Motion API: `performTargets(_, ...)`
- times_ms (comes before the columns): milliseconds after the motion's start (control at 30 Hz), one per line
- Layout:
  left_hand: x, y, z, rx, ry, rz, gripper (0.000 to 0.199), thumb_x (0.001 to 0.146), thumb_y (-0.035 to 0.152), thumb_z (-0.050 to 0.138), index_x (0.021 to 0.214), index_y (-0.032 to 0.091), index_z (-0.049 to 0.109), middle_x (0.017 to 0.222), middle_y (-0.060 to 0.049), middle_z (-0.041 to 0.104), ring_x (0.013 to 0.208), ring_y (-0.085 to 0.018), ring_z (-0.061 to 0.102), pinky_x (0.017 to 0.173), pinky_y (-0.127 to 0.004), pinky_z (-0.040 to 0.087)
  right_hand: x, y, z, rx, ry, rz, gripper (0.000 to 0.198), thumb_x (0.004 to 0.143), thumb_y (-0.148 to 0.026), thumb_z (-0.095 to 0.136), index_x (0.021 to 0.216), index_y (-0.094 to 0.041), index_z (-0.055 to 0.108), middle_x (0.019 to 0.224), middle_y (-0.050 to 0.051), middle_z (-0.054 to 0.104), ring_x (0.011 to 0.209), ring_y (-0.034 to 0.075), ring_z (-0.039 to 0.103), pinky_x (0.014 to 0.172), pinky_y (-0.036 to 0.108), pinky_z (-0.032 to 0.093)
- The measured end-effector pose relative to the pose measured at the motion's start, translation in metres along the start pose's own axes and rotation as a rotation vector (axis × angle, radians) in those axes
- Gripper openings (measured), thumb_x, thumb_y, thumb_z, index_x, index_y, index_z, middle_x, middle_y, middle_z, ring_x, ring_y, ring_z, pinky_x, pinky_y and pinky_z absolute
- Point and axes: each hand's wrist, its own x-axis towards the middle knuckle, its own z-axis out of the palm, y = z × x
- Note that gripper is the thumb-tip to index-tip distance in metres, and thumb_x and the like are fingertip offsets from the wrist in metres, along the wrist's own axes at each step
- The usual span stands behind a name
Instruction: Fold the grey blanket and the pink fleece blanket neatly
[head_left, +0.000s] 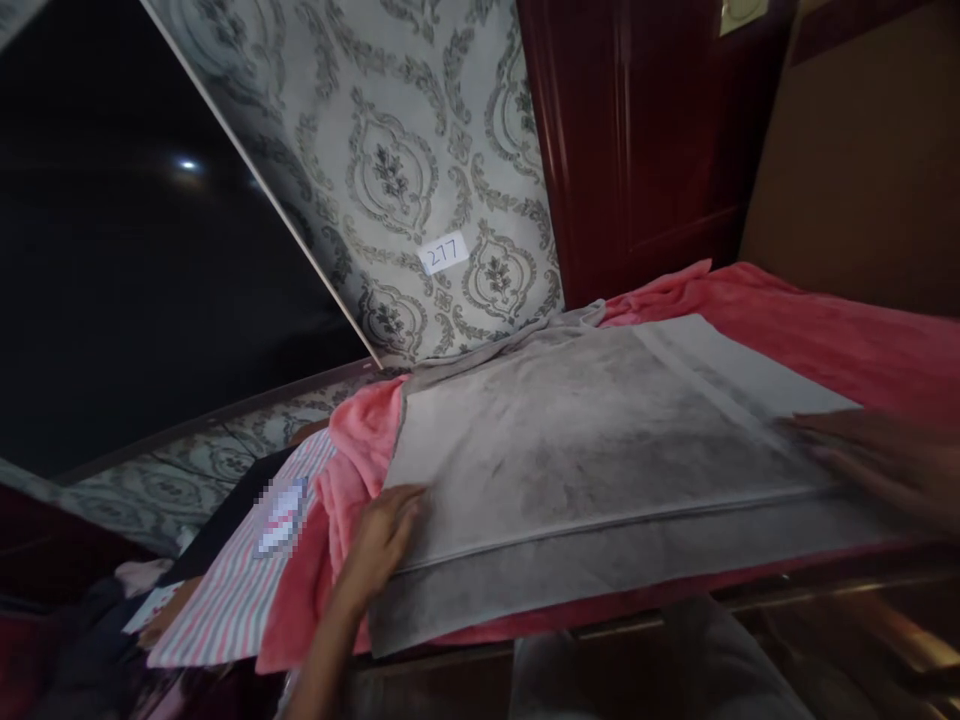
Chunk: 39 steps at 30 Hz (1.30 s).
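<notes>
A grey towel (592, 450) lies folded flat on a pink blanket (810, 320) that covers the table. My left hand (379, 545) rests on the towel's left edge, fingers on the fold. At the right side my right hand (877, 460), blurred, lies flat on the towel's right edge. Neither hand visibly grips the cloth; both press on it.
A pink-and-white striped cloth (240, 580) lies left of the blanket, with dark clothes below it. Behind are patterned wallpaper with a tag "277" (444, 252), a dark screen (127, 260) at left and a red wooden door (645, 130).
</notes>
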Motion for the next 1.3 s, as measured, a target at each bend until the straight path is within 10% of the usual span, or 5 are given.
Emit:
performTargets(233, 0.132, 0.103, 0.087, 0.133, -0.270, 0.204, 0.063, 0.100, 0.046, 0.045, 0.157, 0.021, 0.038, 0.168, -0.013, 0.030, 0.155, -0.029, 0.027, 0.125, -0.052, 0.025, 0.121, -0.120, 0.058, -0.035, -0.305, -0.174, 0.074, 0.096, -0.062, 0.033, 0.157, -0.021, 0.043, 0.165, 0.011, 0.030, 0.151, 0.033, 0.030, 0.120, 0.055, 0.031)
performTargets(433, 0.130, 0.103, 0.138, 0.196, -0.280, 0.206, 0.068, 0.099, 0.058, 0.044, 0.160, 0.028, 0.034, 0.170, -0.010, 0.025, 0.157, -0.038, 0.017, 0.123, -0.068, 0.015, 0.112, -0.115, 0.105, -0.028, -0.362, -0.167, 0.069, 0.097, -0.067, 0.032, 0.156, -0.034, 0.043, 0.163, 0.006, 0.035, 0.151, 0.035, 0.029, 0.120, 0.062, 0.026)
performTargets(700, 0.121, 0.104, 0.138, 0.164, -0.278, 0.210, 0.074, 0.098, 0.064, 0.040, 0.161, 0.026, 0.031, 0.170, -0.012, 0.023, 0.157, -0.039, 0.017, 0.123, -0.070, 0.014, 0.161, -0.120, 0.104, -0.052, -0.369, -0.170, 0.068, 0.095, -0.063, 0.032, 0.142, -0.024, 0.062, 0.138, 0.016, 0.063, 0.129, 0.040, 0.056, 0.109, 0.067, 0.039)
performTargets(867, 0.120, 0.104, 0.134, 0.146, -0.313, 0.212, 0.077, 0.097, 0.066, 0.039, 0.162, 0.027, 0.028, 0.170, -0.012, 0.022, 0.157, -0.039, 0.016, 0.122, -0.071, 0.015, 0.190, -0.151, 0.142, -0.032, -0.297, -0.238, 0.071, 0.094, -0.064, 0.032, 0.150, -0.027, 0.053, 0.156, 0.013, 0.046, 0.143, 0.043, 0.040, 0.110, 0.072, 0.032)
performTargets(1300, 0.206, 0.035, 0.130, 0.209, -0.377, 0.070, 0.073, 0.100, 0.066, 0.030, 0.162, 0.028, 0.027, 0.172, -0.008, 0.019, 0.159, -0.031, 0.014, 0.126, -0.063, 0.010, 0.172, -0.131, 0.193, 0.091, -0.211, -0.262, 0.067, 0.092, -0.069, 0.036, 0.148, -0.038, 0.055, 0.155, 0.008, 0.047, 0.139, 0.046, 0.044, 0.109, 0.074, 0.037)
